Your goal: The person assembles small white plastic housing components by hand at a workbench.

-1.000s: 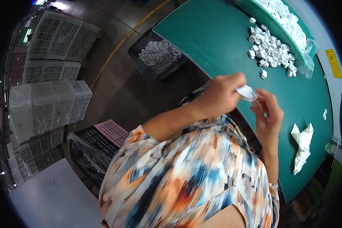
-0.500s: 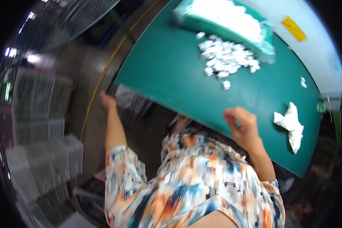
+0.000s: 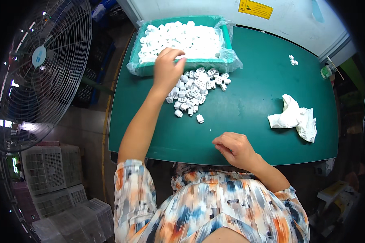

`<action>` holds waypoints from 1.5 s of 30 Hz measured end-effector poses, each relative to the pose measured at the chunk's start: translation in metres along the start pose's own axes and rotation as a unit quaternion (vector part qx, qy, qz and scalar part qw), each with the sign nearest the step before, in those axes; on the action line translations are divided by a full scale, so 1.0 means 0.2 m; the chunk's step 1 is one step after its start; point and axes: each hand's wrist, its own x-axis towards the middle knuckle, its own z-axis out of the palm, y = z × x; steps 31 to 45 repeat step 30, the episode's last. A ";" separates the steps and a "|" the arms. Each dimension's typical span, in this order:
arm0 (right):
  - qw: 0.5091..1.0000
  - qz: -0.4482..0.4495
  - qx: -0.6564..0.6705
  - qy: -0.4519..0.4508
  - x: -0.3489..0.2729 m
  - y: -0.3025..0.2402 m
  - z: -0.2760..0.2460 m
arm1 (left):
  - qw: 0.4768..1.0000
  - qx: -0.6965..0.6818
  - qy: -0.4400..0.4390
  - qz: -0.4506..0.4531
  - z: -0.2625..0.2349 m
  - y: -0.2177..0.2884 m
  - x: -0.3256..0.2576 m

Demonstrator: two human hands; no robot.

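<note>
My left hand [image 3: 167,69] reaches out over a loose pile of small white plastic parts [image 3: 194,90] on the green table [image 3: 247,109], its fingers curled down at the near edge of a green tray [image 3: 148,67] lined with clear plastic and full of the same white parts. Whether the fingers pinch a part is hidden. My right hand [image 3: 234,148] rests near the table's front edge, fingers loosely curled, with nothing visible in it. One single white part [image 3: 200,118] lies apart from the pile.
A crumpled white cloth [image 3: 295,118] lies at the right of the table. Two tiny white parts [image 3: 293,60] sit at the far right. A large wire-guarded fan [image 3: 40,69] stands to the left. White plastic crates [image 3: 54,178] are stacked on the floor at lower left.
The view has swung from the floor side back over the table. My left hand has moved from low at the left up to the pile by the tray. My right hand stays at the table edge.
</note>
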 end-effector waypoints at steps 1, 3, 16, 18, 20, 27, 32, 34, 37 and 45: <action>1.000 0.001 -0.003 0.009 -0.01 0.01 -0.01 | 0.999 0.039 -0.013 -0.001 0.10 -0.03 0.08; 0.999 0.017 -0.001 0.029 -0.05 0.02 -0.06 | 0.997 0.075 -0.031 0.000 0.26 -0.03 0.21; 0.993 0.074 0.041 0.088 -0.17 0.13 -0.20 | 0.795 -0.469 -0.147 -0.354 0.11 0.05 0.20; 0.992 0.071 0.044 0.094 -0.13 0.14 -0.21 | 0.726 -0.564 -0.161 -0.358 0.01 0.23 0.08; 0.992 0.072 0.047 0.096 -0.07 0.15 -0.22 | 0.632 -0.660 -0.204 -0.350 -0.05 0.29 -0.05; 0.962 0.089 0.169 0.196 0.16 0.12 -0.18 | 0.360 -0.823 -0.193 -0.395 -0.11 0.51 -0.44; 0.956 0.043 0.263 0.125 0.21 0.11 -0.16 | 0.273 -0.860 -0.166 -0.399 -0.11 0.58 -0.54; 0.956 0.043 0.263 0.125 0.21 0.11 -0.16 | 0.273 -0.860 -0.166 -0.399 -0.11 0.58 -0.54; 0.956 0.043 0.263 0.125 0.21 0.11 -0.16 | 0.273 -0.860 -0.166 -0.399 -0.11 0.58 -0.54; 0.956 0.043 0.263 0.125 0.21 0.11 -0.16 | 0.273 -0.860 -0.166 -0.399 -0.11 0.58 -0.54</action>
